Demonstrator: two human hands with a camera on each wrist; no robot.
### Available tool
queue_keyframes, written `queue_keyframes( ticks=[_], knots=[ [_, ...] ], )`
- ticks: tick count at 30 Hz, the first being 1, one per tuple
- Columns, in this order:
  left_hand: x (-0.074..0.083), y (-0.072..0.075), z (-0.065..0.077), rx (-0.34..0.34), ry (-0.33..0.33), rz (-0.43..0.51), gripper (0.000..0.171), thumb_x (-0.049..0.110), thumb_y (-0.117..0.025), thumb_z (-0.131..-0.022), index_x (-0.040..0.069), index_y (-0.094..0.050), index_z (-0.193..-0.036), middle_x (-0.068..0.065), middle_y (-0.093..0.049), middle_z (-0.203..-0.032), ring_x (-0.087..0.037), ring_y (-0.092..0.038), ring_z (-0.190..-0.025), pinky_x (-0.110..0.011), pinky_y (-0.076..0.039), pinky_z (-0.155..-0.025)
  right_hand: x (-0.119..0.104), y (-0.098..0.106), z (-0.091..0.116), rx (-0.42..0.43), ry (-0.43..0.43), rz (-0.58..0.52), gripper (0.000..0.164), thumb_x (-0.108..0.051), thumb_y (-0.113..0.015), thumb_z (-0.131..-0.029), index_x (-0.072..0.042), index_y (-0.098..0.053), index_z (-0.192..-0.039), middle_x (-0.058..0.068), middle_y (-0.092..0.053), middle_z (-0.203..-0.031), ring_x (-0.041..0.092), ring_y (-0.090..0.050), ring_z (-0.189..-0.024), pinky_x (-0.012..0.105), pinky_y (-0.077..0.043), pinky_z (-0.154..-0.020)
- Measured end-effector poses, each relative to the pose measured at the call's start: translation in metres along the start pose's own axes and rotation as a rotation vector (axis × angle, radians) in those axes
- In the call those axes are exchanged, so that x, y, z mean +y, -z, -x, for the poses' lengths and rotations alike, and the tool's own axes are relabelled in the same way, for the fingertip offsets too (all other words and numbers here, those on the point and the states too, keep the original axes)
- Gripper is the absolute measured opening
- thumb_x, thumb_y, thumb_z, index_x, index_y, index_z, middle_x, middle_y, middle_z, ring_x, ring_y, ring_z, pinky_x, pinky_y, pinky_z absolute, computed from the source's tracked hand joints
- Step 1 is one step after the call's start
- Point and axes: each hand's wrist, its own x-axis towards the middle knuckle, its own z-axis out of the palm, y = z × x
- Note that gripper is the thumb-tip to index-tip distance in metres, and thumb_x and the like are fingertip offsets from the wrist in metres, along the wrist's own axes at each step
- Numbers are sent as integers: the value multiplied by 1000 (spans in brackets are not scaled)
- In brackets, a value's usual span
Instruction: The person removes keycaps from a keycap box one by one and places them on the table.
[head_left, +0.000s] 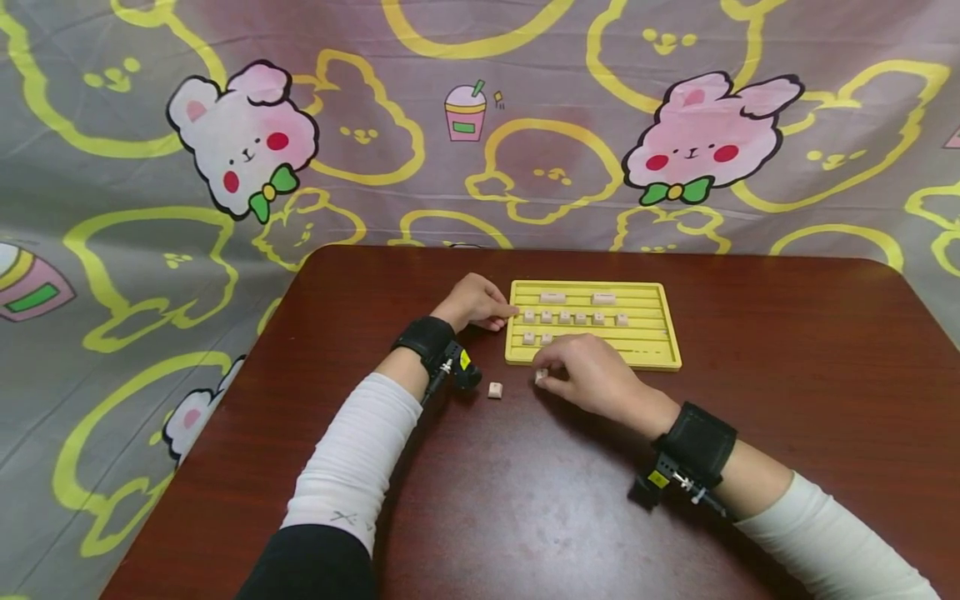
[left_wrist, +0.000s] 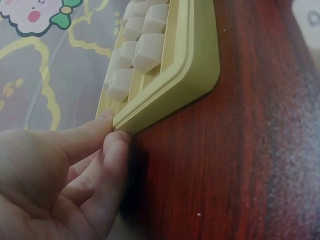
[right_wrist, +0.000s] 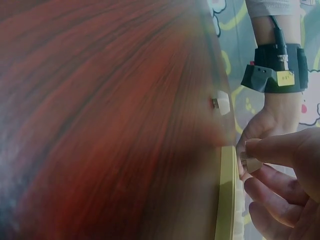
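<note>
A yellow tray (head_left: 648, 302) with ridged rows lies on the table, bearing several pale keycaps. Two wide keycaps sit in its top part, several small ones below, and two show in a lower row at the left. My left hand (head_left: 478, 302) holds the tray's left edge; in the left wrist view the thumb and a finger (left_wrist: 116, 150) pinch its corner. Just in front of the tray, my right hand (head_left: 596, 379) pinches a small keycap (right_wrist: 252, 164) between thumb and fingertips. Another keycap (head_left: 495, 390) lies loose on the table, left of the right hand.
The dark red wooden table (head_left: 787, 375) extends on both sides of the tray. Behind it hangs a grey cloth (head_left: 555, 92) with cartoon rabbits and yellow outlines. A black strap with a small camera (head_left: 467, 375) is on the left wrist, and another strap (head_left: 697, 442) on the right.
</note>
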Motion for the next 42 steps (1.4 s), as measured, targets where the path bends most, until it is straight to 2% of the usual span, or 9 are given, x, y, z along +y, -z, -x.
queue_keyframes(
  ticks=[11, 21, 32, 42],
  knots=[
    [0, 1, 2, -5, -6, -16, 21, 12, -77, -87, -5, -72, -98, -3, -65, -65, -8, -62, -51, -23, -61, -58, -7, -9, -4, -43, -1, -1, 11, -19, -77, -87, -21, -78, -97, -8, -75, -91, 8, -69, -79, 27, -57, -69],
    [0, 1, 0, -5, -9, -19, 21, 12, -77, -86, -5, -73, -97, -4, -65, -64, -9, -62, -52, -23, -60, -56, -7, -16, -4, -26, 41, 44, 10, -20, -78, -86, -21, -78, -95, -8, -73, -91, 9, -68, -81, 27, -57, -69],
    [-1, 0, 0, -2, -1, -9, 20, 12, -78, -86, -5, -73, -96, -3, -64, -61, -8, -61, -51, -22, -59, -55, -8, -22, -3, -58, 13, 21, 8, -21, -77, -87, -23, -77, -94, -8, -72, -89, 6, -66, -79, 23, -55, -65],
    [0, 1, 2, -5, 1, -16, 20, 13, -78, -86, -5, -73, -95, -2, -63, -60, -8, -61, -51, -24, -61, -58, -9, -24, -4, -42, 35, 27, 7, -21, -78, -86, -23, -76, -92, -9, -73, -85, 6, -67, -77, 23, -54, -64]
  ],
)
